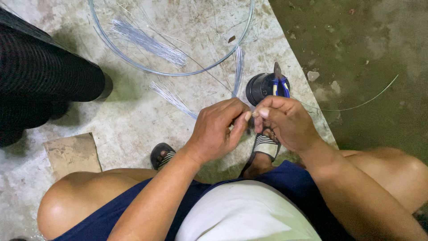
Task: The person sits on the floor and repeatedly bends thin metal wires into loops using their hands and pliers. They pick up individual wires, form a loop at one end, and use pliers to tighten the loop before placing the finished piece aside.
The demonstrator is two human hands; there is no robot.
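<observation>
Fingers (246, 117) of both hands pinch a thin wire (356, 106) between them.

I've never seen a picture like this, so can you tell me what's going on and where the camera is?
The camera sits on a person's head and looks down at their knees and hands. The left hand and right hand meet and pinch a thin wire, which curves off to the right. On the floor lie a big wire hoop, bundles of cut wires, a black pot with blue pliers, and cardboard.
</observation>
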